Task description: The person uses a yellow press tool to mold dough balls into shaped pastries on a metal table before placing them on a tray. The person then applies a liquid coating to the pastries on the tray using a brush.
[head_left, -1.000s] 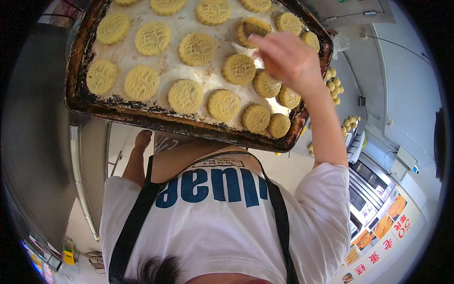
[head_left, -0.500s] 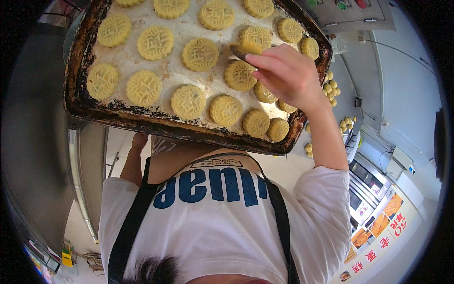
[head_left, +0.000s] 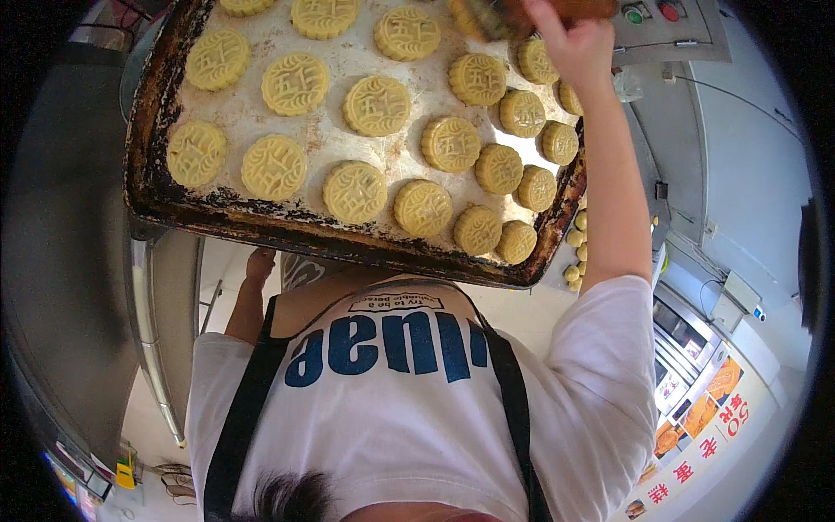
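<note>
Pale-yellow stamped mooncakes (head_left: 376, 105) in rows on blackened baking tray (head_left: 261, 222), long axis left-right. Right hand (head_left: 570, 43) over far right corner, fingers closed round brush (head_left: 487, 13). Left hand hidden; grip unknowable.

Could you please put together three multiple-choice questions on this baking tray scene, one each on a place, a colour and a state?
1. Where is the right hand?
A over the far right end of the tray
B flat on the floor
C under the tray

2. What colour are the stamped cakes?
A pale yellow
B dark brown
C pink

3. The right hand is:
A open and flat
B closed round a brush
C gloved

Answers:
1 A, the arm reaches up over the top right cakes.
2 A, every cake looks pale yellow.
3 B, bare fingers curl on the handle and the bristles show beside them.
</note>
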Action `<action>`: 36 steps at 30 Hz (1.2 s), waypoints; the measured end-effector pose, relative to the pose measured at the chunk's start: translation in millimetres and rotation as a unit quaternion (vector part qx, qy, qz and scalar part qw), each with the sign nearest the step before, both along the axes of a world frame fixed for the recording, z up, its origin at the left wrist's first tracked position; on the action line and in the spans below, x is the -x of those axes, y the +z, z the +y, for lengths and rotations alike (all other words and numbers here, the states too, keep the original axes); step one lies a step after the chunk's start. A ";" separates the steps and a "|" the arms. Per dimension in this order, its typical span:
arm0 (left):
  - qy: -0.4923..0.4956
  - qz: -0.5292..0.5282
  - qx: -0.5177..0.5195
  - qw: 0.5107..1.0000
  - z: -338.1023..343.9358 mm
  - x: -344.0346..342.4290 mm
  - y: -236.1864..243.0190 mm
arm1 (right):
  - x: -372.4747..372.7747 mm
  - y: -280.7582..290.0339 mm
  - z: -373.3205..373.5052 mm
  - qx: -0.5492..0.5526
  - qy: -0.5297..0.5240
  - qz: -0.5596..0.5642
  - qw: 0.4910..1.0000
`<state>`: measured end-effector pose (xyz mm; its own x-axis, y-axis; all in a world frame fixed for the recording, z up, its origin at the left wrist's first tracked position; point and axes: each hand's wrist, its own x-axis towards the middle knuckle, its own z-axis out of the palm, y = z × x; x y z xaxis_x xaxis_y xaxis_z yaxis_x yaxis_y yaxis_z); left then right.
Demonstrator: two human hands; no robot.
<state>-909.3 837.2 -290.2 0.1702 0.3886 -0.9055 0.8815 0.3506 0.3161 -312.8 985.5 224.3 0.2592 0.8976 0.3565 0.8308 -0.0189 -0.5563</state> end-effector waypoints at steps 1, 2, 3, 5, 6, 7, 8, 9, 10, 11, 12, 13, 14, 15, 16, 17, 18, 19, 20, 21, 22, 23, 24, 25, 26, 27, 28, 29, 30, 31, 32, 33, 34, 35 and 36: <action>-0.061 -0.027 -0.032 0.997 3.6 -0.7 2.6 | -16.2 0.8 2.5 0.003 -0.036 -0.063 0.997; -0.114 -0.045 -0.065 0.990 -0.2 10.4 -1.5 | -22.2 10.0 4.3 0.051 -0.080 -0.077 0.992; -0.098 -0.054 -0.062 0.992 -2.6 11.4 -4.2 | -22.6 18.1 7.1 0.101 -0.123 -0.094 0.983; -0.002 -0.064 -0.020 0.998 -5.2 8.8 -9.2 | -3.8 23.3 7.1 0.083 -0.023 -0.154 0.984; 0.078 -0.062 0.022 0.995 -8.9 11.7 -12.0 | 7.4 25.0 5.3 0.076 0.025 -0.182 0.980; 0.013 -0.072 -0.019 0.997 -12.9 16.5 -13.6 | 16.0 27.2 3.4 0.115 0.094 -0.273 0.950; -0.051 -0.083 -0.062 0.993 -18.2 24.3 -23.5 | 22.9 32.6 4.2 0.149 0.163 -0.362 0.906; -0.083 -0.083 -0.082 0.990 -19.5 26.0 -26.3 | 26.8 30.4 7.0 0.178 0.230 -0.445 0.847; -0.114 -0.083 -0.104 0.985 -20.1 26.8 -29.6 | 28.4 20.7 8.6 0.151 0.196 -0.269 0.931; -0.120 -0.079 -0.101 0.984 -16.7 24.6 -29.0 | 31.2 9.0 6.2 0.120 0.150 -0.084 0.978; -0.131 -0.085 -0.105 0.982 -13.7 23.1 -27.5 | 33.3 2.2 8.1 0.084 0.100 0.104 0.986; -0.140 -0.092 -0.110 0.980 -9.9 19.5 -27.2 | 28.8 4.8 20.3 0.013 0.074 -0.025 0.997; -0.152 -0.105 -0.119 0.976 -12.7 24.9 -26.9 | 35.4 4.7 36.1 -0.013 0.021 0.038 0.999; -0.194 -0.114 -0.153 0.962 -9.3 24.1 -28.2 | 21.8 -8.7 53.6 -0.078 0.019 0.055 0.995; -0.236 -0.121 -0.188 0.945 -4.3 22.7 -28.8 | 3.8 -29.6 71.8 -0.130 0.028 0.110 0.985; -0.294 -0.114 -0.243 0.917 -5.8 22.8 -28.2 | -0.4 -31.7 79.1 -0.103 0.002 0.108 0.989; -0.356 -0.114 -0.295 0.879 0.1 14.0 -21.5 | -4.5 -27.7 77.3 -0.077 -0.032 0.098 0.992; -0.280 -0.079 -0.239 0.926 5.6 4.2 -14.9 | -6.0 -23.3 75.4 -0.050 -0.066 0.088 0.993; -0.198 -0.041 -0.177 0.963 13.3 -17.7 13.6 | 10.7 -7.5 66.7 -0.032 -0.081 0.010 0.996; -0.148 -0.070 -0.163 0.973 10.3 -10.1 16.1 | 19.0 0.9 59.7 -0.016 -0.057 -0.001 0.998; -0.089 -0.092 -0.149 0.981 -0.4 3.6 11.8 | 25.2 0.9 57.9 -0.001 -0.026 -0.004 1.000; -0.036 -0.126 -0.136 0.982 -1.4 4.0 14.1 | 30.7 3.8 57.9 0.013 0.000 -0.021 1.000; 0.033 -0.096 -0.087 0.991 -5.6 0.8 15.5 | 26.8 3.7 57.2 0.009 0.127 -0.195 0.973; 0.101 -0.067 -0.037 0.992 -8.4 -0.6 17.3 | 22.7 2.2 55.7 0.003 0.247 -0.360 0.900; 0.109 -0.069 -0.032 0.991 -5.3 -2.8 23.6 | 30.8 3.0 53.1 0.013 0.277 -0.395 0.876; 0.115 -0.070 -0.024 0.991 -3.9 -2.2 29.5 | 41.3 4.8 46.8 0.025 0.303 -0.429 0.851; 0.120 -0.071 -0.017 0.990 -3.2 -2.5 35.1 | 49.0 3.2 44.6 0.013 0.312 -0.301 0.901; 0.057 -0.076 -0.053 0.994 -5.7 4.3 32.1 | 48.8 0.1 45.0 0.000 0.246 -0.191 0.950; -0.007 -0.081 -0.089 0.993 -7.4 11.5 28.1 | 47.2 -5.9 45.3 -0.013 0.175 -0.076 0.981; -0.004 -0.071 -0.090 0.993 -10.1 17.1 23.8 | 44.5 -10.1 48.5 -0.026 0.101 0.040 0.994; -0.002 -0.065 -0.090 0.994 -10.5 17.7 22.9 | 32.2 -16.2 57.2 -0.051 0.053 0.064 0.995; 0.065 -0.048 -0.055 0.995 -5.5 5.3 35.4 | 18.8 -20.6 61.2 -0.076 0.001 0.083 0.994; 0.136 -0.026 -0.021 0.990 -1.7 -1.7 44.7 | 16.2 -16.5 59.3 -0.078 0.001 0.007 0.997; 0.136 -0.031 -0.033 0.990 0.5 -2.3 45.0 | 14.3 -11.9 59.4 -0.080 0.002 -0.067 0.995; 0.136 -0.036 -0.044 0.989 3.2 -3.3 44.8 | 14.1 -9.1 60.0 -0.082 0.003 -0.141 0.987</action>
